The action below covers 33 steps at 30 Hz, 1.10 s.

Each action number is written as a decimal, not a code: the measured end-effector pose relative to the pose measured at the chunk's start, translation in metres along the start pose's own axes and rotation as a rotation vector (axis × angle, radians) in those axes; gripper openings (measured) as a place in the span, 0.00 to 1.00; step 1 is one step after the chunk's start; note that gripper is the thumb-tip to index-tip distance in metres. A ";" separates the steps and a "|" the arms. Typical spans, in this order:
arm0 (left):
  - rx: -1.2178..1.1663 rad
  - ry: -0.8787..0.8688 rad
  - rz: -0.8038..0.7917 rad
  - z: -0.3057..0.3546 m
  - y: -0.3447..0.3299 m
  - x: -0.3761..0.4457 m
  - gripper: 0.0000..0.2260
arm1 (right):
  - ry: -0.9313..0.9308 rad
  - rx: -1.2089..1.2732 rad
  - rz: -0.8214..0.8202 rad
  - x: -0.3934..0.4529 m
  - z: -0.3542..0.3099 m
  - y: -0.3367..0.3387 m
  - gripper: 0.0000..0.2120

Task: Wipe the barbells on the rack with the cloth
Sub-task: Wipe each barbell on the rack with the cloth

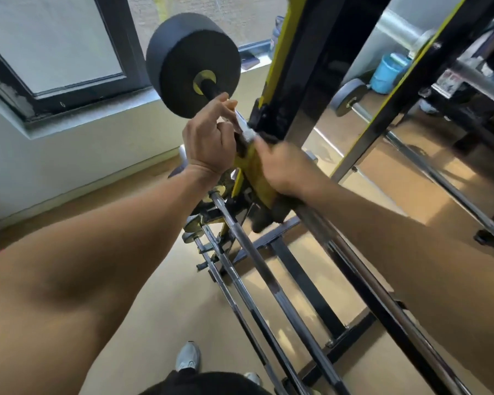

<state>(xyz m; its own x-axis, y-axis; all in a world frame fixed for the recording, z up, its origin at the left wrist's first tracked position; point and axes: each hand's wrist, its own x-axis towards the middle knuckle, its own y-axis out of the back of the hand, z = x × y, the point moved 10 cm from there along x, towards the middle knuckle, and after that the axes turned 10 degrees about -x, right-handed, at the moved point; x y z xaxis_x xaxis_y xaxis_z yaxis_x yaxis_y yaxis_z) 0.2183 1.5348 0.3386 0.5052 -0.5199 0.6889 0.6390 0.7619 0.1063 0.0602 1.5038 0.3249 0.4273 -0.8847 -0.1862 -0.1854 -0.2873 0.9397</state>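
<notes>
The top barbell on the rack has a thick black weight plate [193,65] and a chrome shaft [244,125]. My left hand [206,143] grips that shaft just inside the plate. My right hand [285,169], blurred, is against the bar beside the black and yellow rack upright [305,67]. It holds a dark cloth [264,216], part of which hangs below the hand. Several more chrome barbells [268,275] lie on lower pegs, slanting down toward me.
A dark-framed window [54,44] is at the left above a low ledge. At the right is a mirror [354,143], which shows a blue bucket [388,71] and more bars. The rack's black base [305,275] stands on tan floor near my shoe [187,356].
</notes>
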 end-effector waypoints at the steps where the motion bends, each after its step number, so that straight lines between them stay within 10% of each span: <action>1: 0.010 0.008 -0.020 -0.001 -0.001 0.000 0.16 | 0.005 -0.023 0.035 0.018 -0.012 0.001 0.26; 13: 0.051 -0.032 -0.038 0.005 -0.001 -0.001 0.15 | 0.053 0.093 -0.340 -0.121 0.063 -0.013 0.23; 24: -0.024 -0.016 -0.018 0.000 -0.002 -0.001 0.14 | -0.004 -0.077 0.046 0.022 -0.019 0.000 0.20; 33: -0.067 0.008 0.016 -0.003 -0.001 -0.001 0.14 | -0.018 0.037 -0.230 -0.104 0.057 -0.010 0.25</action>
<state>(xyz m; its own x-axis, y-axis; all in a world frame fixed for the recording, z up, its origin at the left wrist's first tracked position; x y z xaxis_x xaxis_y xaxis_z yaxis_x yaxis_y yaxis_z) 0.2190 1.5337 0.3352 0.5200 -0.5110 0.6844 0.6682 0.7425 0.0466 -0.0324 1.5776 0.3188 0.4459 -0.8009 -0.3996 -0.1178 -0.4951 0.8608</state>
